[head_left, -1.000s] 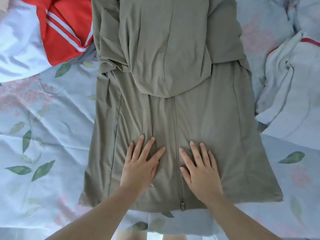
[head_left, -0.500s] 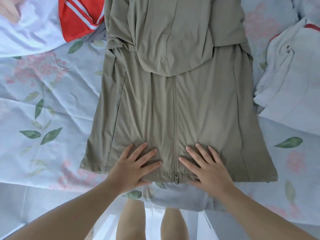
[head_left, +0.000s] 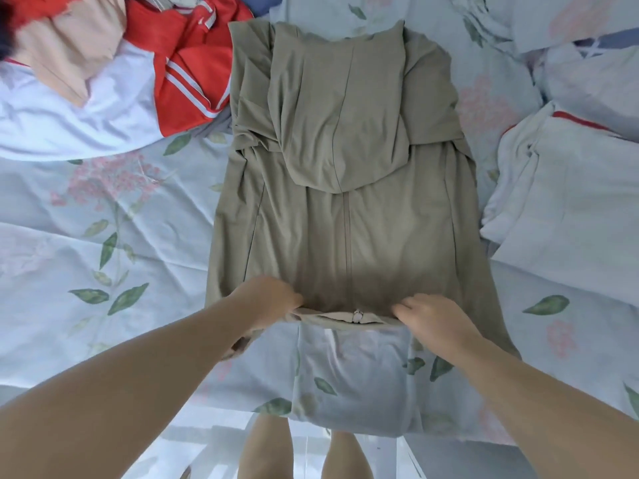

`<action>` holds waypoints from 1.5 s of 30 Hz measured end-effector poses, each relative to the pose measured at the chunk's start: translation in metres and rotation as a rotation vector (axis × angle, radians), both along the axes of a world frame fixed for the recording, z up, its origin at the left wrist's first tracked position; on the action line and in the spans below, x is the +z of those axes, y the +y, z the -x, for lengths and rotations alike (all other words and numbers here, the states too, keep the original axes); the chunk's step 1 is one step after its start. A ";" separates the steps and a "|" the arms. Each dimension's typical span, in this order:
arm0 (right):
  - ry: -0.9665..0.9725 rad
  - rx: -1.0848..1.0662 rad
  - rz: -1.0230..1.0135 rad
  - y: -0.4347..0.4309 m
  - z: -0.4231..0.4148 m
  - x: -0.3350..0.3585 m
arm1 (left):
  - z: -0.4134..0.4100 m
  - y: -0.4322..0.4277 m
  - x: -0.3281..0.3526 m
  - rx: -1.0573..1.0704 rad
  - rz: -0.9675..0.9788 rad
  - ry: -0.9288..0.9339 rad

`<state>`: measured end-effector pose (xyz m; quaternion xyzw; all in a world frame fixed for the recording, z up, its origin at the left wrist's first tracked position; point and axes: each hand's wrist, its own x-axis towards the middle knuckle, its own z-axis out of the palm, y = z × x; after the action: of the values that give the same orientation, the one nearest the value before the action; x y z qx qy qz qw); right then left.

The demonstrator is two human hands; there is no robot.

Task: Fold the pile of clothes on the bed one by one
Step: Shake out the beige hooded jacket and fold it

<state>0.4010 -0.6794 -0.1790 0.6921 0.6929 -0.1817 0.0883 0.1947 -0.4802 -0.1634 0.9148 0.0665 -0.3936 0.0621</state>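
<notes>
Olive zip jacket (head_left: 345, 236), flat on the bed (head_left: 121, 219), hood (head_left: 339, 133) folded down: left hand (head_left: 273, 299) and right hand (head_left: 432, 319), each grip pinching the hem (head_left: 345, 318); bottom fold in hand, next likely carrying hem evenly hoodward.

1 view only, head-worn and wide-angle: it looks forward and steeply down from the bed (head_left: 103, 236) at its near edge, close above the olive jacket (head_left: 345, 236) filling the centre, the person's legs (head_left: 262, 451) at the bottom.
</notes>
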 end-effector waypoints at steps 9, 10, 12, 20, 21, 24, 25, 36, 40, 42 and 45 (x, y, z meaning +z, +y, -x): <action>-0.178 -0.715 0.194 0.075 -0.013 0.045 | -0.062 0.065 0.034 0.532 -0.210 -0.005; -0.145 -0.821 0.230 0.078 -0.013 0.043 | -0.063 0.071 0.029 0.709 -0.102 -0.024; -0.057 -1.025 0.256 0.085 -0.015 0.040 | -0.065 0.082 0.021 1.061 0.178 -0.064; 0.539 -1.714 0.055 0.122 -0.035 0.029 | -0.067 0.112 0.014 1.127 0.345 -0.408; 0.522 -1.679 -0.020 0.131 -0.038 0.031 | -0.070 0.117 0.018 1.108 0.308 -0.469; 0.369 -1.499 -0.169 0.164 -0.049 0.046 | -0.090 0.138 0.034 1.187 0.256 -0.640; 0.340 -1.454 -0.201 0.175 -0.056 0.056 | -0.099 0.148 0.040 1.195 0.219 -0.682; 0.087 -0.700 -0.374 0.284 -0.122 0.067 | -0.176 0.225 0.047 0.876 -0.005 -0.590; 0.110 -0.471 0.067 0.254 -0.098 0.014 | -0.147 0.181 -0.006 0.528 -0.038 -0.270; 0.071 -0.418 0.176 0.244 -0.097 -0.008 | -0.135 0.168 -0.034 0.465 -0.091 -0.221; 0.020 -0.390 0.187 0.242 -0.105 -0.029 | -0.131 0.168 -0.054 0.410 -0.144 -0.264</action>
<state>0.5061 -0.4370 -0.2076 0.7999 0.5270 -0.2657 0.1082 0.3260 -0.3120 -0.2175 0.9277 0.2697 -0.2442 0.0831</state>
